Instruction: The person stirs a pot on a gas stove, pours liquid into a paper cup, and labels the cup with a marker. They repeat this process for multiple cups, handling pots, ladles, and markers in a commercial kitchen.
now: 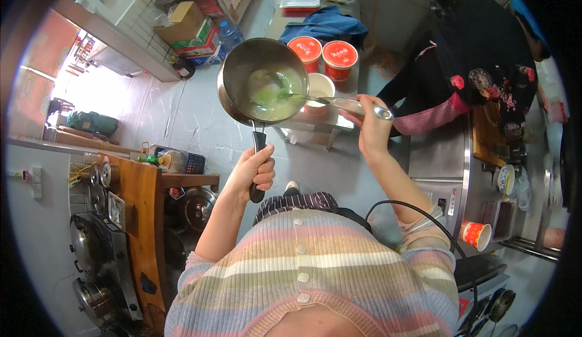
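My left hand is closed around the black handle of a metal saucepan, which is tilted so its inside faces me. Pale liquid with green leafy bits lies in the pan and looks steamy. A metal ladle or spoon is gripped by its handle in my right hand; its far end reaches into the pan. Beyond the pan's right rim stands an uncovered white paper tub, partly hidden by the utensil. Two red tubs with printed lids, a nearer one and another, stand behind it.
The tubs share a narrow metal table with a blue cloth and several plastic food boxes. At right a person in dark floral clothing bends over a steel counter. A wooden counter with pots runs along the left.
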`<state>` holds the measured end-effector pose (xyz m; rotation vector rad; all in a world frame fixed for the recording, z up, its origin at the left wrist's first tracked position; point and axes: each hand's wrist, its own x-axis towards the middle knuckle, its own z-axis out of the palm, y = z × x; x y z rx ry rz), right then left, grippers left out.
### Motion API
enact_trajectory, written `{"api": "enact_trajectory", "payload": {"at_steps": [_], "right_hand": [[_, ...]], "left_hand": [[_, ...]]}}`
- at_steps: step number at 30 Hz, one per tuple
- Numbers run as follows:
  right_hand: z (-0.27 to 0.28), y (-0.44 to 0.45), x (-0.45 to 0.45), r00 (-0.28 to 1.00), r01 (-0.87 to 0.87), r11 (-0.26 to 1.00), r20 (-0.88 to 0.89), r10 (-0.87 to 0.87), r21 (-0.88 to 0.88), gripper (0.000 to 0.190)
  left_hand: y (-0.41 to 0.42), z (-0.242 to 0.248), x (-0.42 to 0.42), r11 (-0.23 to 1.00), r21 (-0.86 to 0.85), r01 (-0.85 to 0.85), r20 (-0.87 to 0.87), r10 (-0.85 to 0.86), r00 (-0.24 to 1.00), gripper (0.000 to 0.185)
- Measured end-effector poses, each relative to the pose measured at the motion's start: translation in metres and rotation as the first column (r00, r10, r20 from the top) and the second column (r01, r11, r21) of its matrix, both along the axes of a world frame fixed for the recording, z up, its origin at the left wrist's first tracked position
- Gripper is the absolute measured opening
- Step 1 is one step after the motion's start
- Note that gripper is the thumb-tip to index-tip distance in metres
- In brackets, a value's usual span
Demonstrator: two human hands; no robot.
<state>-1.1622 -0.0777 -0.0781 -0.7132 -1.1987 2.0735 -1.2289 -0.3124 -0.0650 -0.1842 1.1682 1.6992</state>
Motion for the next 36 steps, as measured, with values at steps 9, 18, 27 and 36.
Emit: {"api": "enact_trajectory", "payload": {"at_steps": [9, 18, 27, 36], "right_hand": [[0.035, 0.032, -0.032, 0.974, -0.174, 0.977, 0.165, 0.153, 0.122, 0.011], [0.081, -0.009, -0.018, 0.882, -0.214, -0.177, 0.268, 0.388, 0.961, 0.012], [0.047, -0.015, 0.02, 0.878, 0.002, -0.605, 0.288, 0.382, 0.796, 0.018], [0.066, -0.01, 0.015, 0.743, 0.028, -0.846, 0.555, 0.374, 0.533, 0.014]], "left_hand": [[-0.003, -0.002, -0.003, 0.999, 0.032, 0.008, 0.029, -0.009, 1.0, 0.022], [-0.004, -0.01, -0.007, 0.987, 0.159, 0.015, 0.093, -0.03, 0.995, 0.023], [-0.008, -0.005, -0.017, 0.982, 0.18, 0.063, 0.062, -0.076, 0.995, 0.024], [-0.009, -0.003, -0.019, 0.992, 0.115, 0.051, 0.047, -0.056, 0.997, 0.024]]}}
